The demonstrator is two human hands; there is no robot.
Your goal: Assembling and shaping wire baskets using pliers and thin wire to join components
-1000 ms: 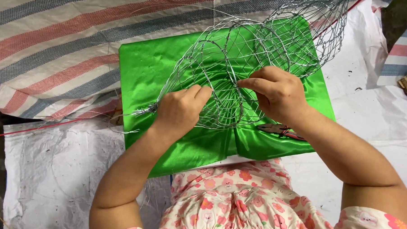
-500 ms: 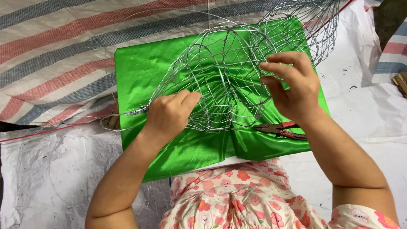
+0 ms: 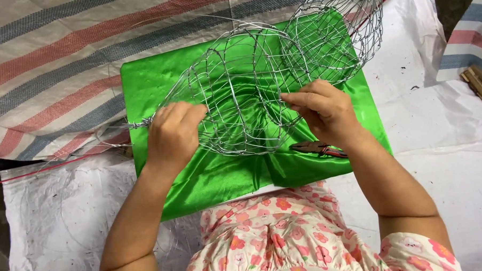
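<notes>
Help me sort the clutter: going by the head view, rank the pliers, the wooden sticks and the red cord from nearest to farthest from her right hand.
From the right hand:
1. Pliers, on the green cloth just below the wrist.
2. Wooden sticks, at the far right edge.
3. Red cord, far left, beyond the left hand.

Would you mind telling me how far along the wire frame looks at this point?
Most of the wire frame already looks meshed, including its rounded far end. Both hands hold it over the green cloth: the left hand steadies the near end, the right hand pinches a wire mid-body. Wide gaps there remain open. Pliers lie unused.
</notes>
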